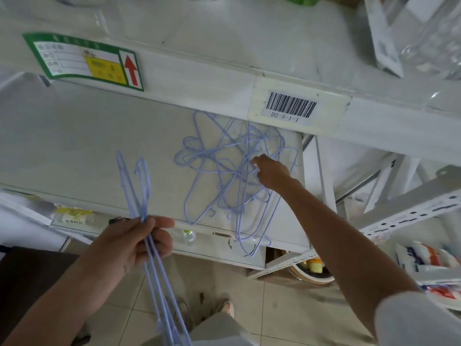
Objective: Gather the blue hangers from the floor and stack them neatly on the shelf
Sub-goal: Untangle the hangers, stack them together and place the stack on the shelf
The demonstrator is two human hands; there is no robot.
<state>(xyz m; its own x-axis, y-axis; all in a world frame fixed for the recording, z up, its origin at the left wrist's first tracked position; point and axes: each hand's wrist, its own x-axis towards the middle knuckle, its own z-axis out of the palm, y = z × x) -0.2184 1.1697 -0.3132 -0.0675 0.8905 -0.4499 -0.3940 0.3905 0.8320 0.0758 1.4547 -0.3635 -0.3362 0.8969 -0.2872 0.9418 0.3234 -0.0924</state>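
Observation:
A tangled pile of thin blue wire hangers (pixel 219 171) lies on the white shelf (pixel 87 146), its right part reaching over the shelf's front edge. My right hand (pixel 270 172) rests on the pile's right side, fingers curled into the wires; whether it grips one I cannot tell. My left hand (pixel 134 242) is closed around a small bunch of blue hangers (pixel 139 186) held edge-on, hooks pointing up over the shelf and bottoms hanging down toward the floor.
An upper shelf beam (pixel 199 78) with a green label and a barcode tag (pixel 290 106) overhangs the pile. A slotted metal rack (pixel 411 211) and packaged goods stand at right. Tiled floor (pixel 287 303) and my foot lie below. A dark box (pixel 27 275) sits lower left.

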